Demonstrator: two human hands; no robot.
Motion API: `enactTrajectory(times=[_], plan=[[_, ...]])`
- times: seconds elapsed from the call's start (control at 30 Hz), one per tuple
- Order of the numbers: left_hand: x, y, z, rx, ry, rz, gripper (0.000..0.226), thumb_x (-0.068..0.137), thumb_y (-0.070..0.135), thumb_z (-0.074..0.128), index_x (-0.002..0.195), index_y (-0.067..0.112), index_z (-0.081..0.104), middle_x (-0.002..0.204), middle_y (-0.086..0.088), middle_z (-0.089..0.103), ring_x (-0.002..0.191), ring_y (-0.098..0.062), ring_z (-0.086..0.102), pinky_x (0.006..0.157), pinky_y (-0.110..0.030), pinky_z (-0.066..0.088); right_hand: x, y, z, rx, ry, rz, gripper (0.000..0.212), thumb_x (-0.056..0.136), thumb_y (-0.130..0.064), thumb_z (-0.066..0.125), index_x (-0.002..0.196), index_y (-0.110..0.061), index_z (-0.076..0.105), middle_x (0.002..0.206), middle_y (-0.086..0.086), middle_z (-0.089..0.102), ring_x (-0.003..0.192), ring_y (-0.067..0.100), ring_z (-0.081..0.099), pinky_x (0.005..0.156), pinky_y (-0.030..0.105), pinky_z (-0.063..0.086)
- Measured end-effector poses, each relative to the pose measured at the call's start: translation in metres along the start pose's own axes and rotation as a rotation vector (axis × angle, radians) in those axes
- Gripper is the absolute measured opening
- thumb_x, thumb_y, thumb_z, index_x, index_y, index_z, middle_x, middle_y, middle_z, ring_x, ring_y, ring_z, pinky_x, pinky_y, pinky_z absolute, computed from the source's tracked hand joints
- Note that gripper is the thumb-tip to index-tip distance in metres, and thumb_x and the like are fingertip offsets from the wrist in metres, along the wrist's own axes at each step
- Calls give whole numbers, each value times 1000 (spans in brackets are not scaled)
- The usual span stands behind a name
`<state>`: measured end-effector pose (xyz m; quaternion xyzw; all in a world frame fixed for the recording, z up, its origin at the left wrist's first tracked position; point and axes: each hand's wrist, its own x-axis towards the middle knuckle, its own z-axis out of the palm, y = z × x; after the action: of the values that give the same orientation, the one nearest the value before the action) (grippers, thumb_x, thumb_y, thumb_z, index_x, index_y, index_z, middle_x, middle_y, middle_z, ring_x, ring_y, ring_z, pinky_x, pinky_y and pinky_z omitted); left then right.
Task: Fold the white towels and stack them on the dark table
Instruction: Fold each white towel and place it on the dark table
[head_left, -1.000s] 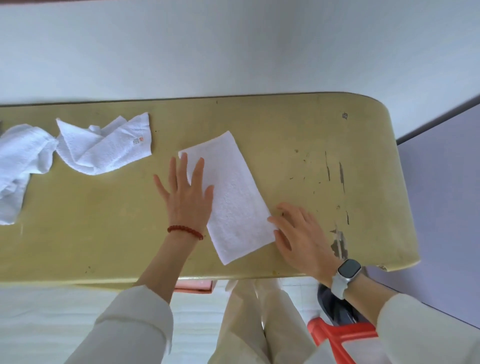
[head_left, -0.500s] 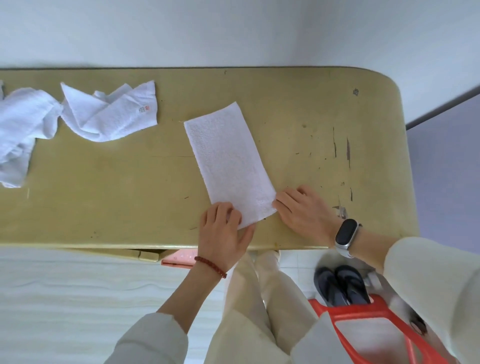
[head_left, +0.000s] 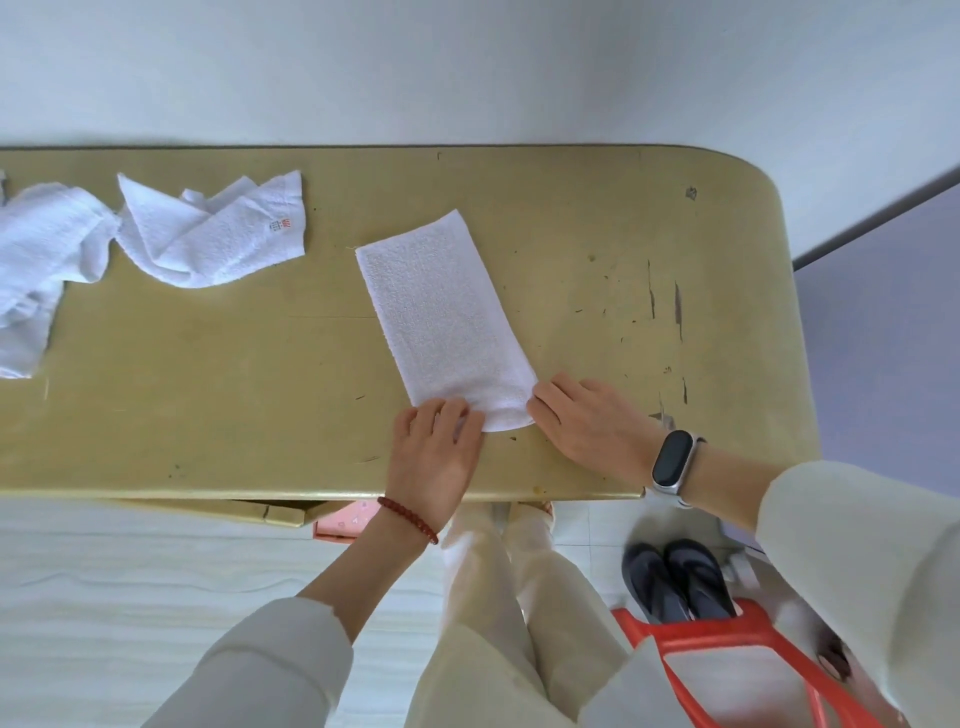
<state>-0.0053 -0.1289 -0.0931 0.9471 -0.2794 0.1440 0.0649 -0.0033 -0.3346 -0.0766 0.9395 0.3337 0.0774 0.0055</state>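
Observation:
A white towel (head_left: 441, 317), folded into a long strip, lies slanted on the olive table (head_left: 208, 395). My left hand (head_left: 434, 457) pinches the strip's near left corner with curled fingers. At the near right corner, my right hand (head_left: 592, 426) grips the edge, fingertips tucked at the towel. Two unfolded white towels lie at the table's left: a crumpled one with a small red mark (head_left: 208, 234) and another (head_left: 41, 260) partly out of view.
The table's near edge (head_left: 311, 493) runs just behind my hands; its right end is rounded. A red plastic stool (head_left: 727, 660) and dark shoes (head_left: 675, 582) sit on the floor at lower right. A pink box (head_left: 343, 525) shows under the table.
My left hand came off the towel's middle and moved down to its near left corner. My right hand closed in on the near right corner. The camera view shifted.

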Motion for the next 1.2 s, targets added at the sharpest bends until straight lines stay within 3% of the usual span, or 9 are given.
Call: enactTrajectory(times=[0.1,0.2,0.37,0.5,0.63,0.73,0.8,0.93,1.2], plan=[[-2,-10,-4,-108,-56,58,24,76,4,53,96,14,60,94,-4,65,86,-26,60,75,-33,40,7,2,3,79,-6,66,19,72,5,39,67,-9,50,63,4,52,51,19,46,37,25,28],[-2,-10,-12,-199,-129,-46,30,75,19,48,104,13,53,103,-4,64,96,-24,54,81,-32,38,12,1,-2,281,-4,216,13,68,2,59,75,-8,56,69,5,55,55,20,50,38,23,32],[3,2,-16,-182,-153,-251,17,76,26,50,83,15,61,91,0,65,86,-24,59,84,-33,36,8,-7,-16,504,68,273,11,76,-10,45,86,-13,43,84,6,55,73,19,49,58,20,36],[8,-1,-29,-459,-195,-255,23,75,20,43,77,12,65,75,2,67,70,-14,58,72,-22,37,3,-8,-27,655,79,333,11,73,-14,44,83,-16,42,94,9,60,90,19,52,73,31,43],[20,-9,-56,-899,-265,-549,24,73,40,39,73,24,57,60,16,55,61,-4,51,54,-11,36,12,-10,-43,861,156,514,21,80,-24,39,76,-9,53,69,2,58,63,20,54,60,32,44],[46,-19,-59,-1034,-195,-713,9,77,36,51,70,30,53,65,14,55,58,4,50,51,-8,35,39,-7,-47,1102,204,765,20,87,-29,43,77,-12,48,64,2,53,56,21,46,51,32,38],[64,-27,-53,-1090,-200,-820,12,83,29,58,72,26,55,68,11,56,57,3,48,52,-10,36,57,1,-43,1091,201,883,15,92,-21,47,84,-8,49,72,14,56,59,23,46,51,34,38],[92,-39,-32,-1151,-226,-1046,15,89,24,57,79,14,60,67,1,51,62,-12,43,58,-26,37,78,18,-32,1041,140,1088,13,96,-21,40,94,-10,48,70,-4,48,58,11,40,52,25,34],[115,-44,1,-888,-244,-1079,16,93,25,48,84,13,54,65,9,48,59,-5,43,53,-17,34,101,26,-7,883,-8,1257,17,97,-23,34,96,-9,44,64,-4,43,56,15,39,57,34,36]])
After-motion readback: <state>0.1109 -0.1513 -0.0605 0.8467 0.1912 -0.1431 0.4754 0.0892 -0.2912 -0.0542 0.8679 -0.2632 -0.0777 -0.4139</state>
